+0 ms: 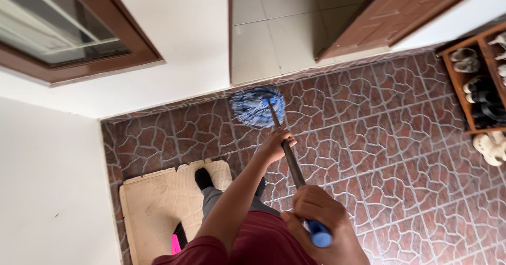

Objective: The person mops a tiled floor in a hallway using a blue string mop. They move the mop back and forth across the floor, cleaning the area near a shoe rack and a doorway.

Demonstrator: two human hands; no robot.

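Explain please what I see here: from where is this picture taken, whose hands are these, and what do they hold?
The picture comes from a camera worn on a person's head, looking down. Both hands are that person's own. The left hand grips the dark mop handle midway; the right hand grips its blue top end. The blue mop head rests on the reddish stone-pattern floor beside the doorway. A beige mat lies under the person's foot. A wooden shoe rack stands at the right.
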